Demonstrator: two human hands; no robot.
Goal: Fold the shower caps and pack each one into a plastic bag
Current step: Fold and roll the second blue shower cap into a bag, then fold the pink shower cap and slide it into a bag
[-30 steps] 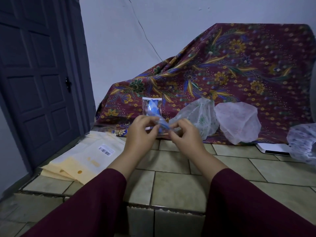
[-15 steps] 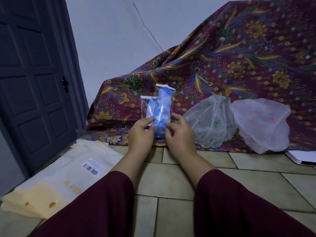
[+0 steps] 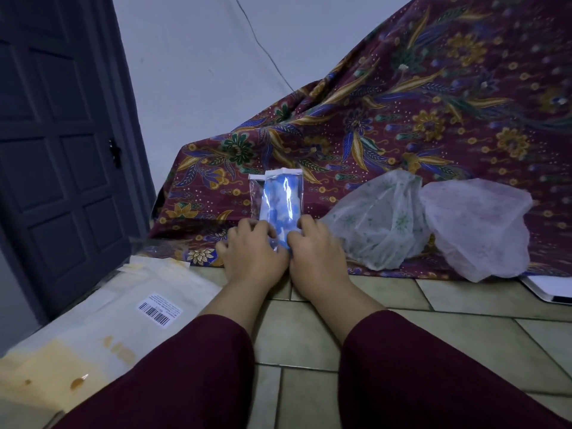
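Standing upright against the draped batik cloth (image 3: 402, 119), the clear plastic bag (image 3: 280, 199) with a folded blue shower cap inside is held at its bottom end by both hands. The left hand (image 3: 252, 253) and right hand (image 3: 315, 252) curl their fingers around it. Two unfolded shower caps (image 3: 380, 221) lie just beside, on the cloth's lower edge.

Batik cloth (image 3: 418, 119), dark door (image 3: 55, 134), envelopes (image 3: 102, 320)

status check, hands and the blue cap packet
Left hand and right hand both grip packet's bottom. Bagged blue cap upright against batik cloth. Nothing blocking.
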